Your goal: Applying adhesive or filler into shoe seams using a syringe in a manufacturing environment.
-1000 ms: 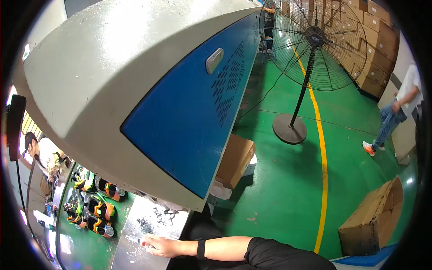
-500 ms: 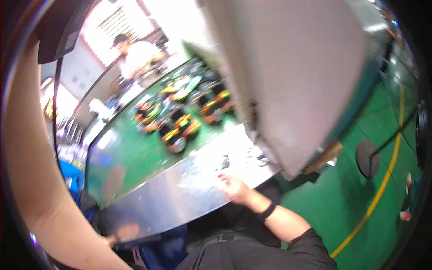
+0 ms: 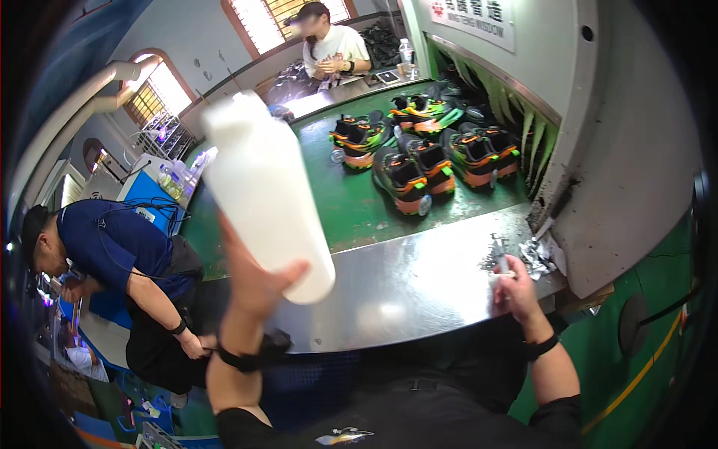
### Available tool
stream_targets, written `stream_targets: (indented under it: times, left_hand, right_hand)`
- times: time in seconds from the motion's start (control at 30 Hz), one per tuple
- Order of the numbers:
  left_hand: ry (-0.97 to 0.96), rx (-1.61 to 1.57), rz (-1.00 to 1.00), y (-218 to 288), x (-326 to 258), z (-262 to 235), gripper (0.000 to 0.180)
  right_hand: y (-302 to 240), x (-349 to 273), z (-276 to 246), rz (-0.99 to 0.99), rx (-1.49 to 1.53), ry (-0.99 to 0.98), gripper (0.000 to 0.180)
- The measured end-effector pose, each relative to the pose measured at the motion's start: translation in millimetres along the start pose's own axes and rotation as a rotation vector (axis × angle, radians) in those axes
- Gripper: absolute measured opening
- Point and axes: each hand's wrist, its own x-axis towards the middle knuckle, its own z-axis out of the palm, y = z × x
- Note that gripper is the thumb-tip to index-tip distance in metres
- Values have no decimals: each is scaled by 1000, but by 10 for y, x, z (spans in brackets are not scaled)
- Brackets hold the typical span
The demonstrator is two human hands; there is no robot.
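A large white plastic bottle (image 3: 263, 191) is raised in front of me, slightly blurred. My left hand (image 3: 253, 288) grips it from behind and below, the thumb across its lower side. At the right end of the metal ledge (image 3: 389, 288), my right hand (image 3: 517, 293) is closed around what looks like a syringe (image 3: 500, 256) with a clear barrel and pale flange. Crumpled silvery foil or film (image 3: 540, 257) lies just beside that hand. Beyond the ledge, several black shoes (image 3: 404, 179) with orange and green trim stand on a green surface (image 3: 340, 213).
A large grey machine housing (image 3: 636, 135) with hanging strips (image 3: 523, 127) at its opening borders the right side. One person (image 3: 112, 239) in navy bends over a bench at left. Another person (image 3: 336, 49) in white sits beyond the green surface. A round dark base (image 3: 633, 325) stands at right.
The white bottle has come into view in my left hand, which was low at the ledge's left end. My right hand now shows further right with the syringe. The view has turned and sharpened.
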Motion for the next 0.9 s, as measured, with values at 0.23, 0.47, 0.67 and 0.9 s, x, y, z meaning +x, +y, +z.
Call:
stream_targets:
  times: [0.23,0.47,0.67,0.9]
  left_hand:
    - [-192,143,-114,-925,-827,13,123]
    - [-236,258,171,-1350,-829,-76,117]
    - [-305,285,145,-1453,-891,-152,124]
    - [-205,253,165,-1489,-874,-104,116]
  right_hand:
    - [-663,49,544,-99,-145,-52,53]
    - [-1466,394,1800,-433,-717,-339,46]
    - [-1624,746,2534,-888,-1142,-375,20]
    - [-1622,951,2761,-880,-1276,-417,23]
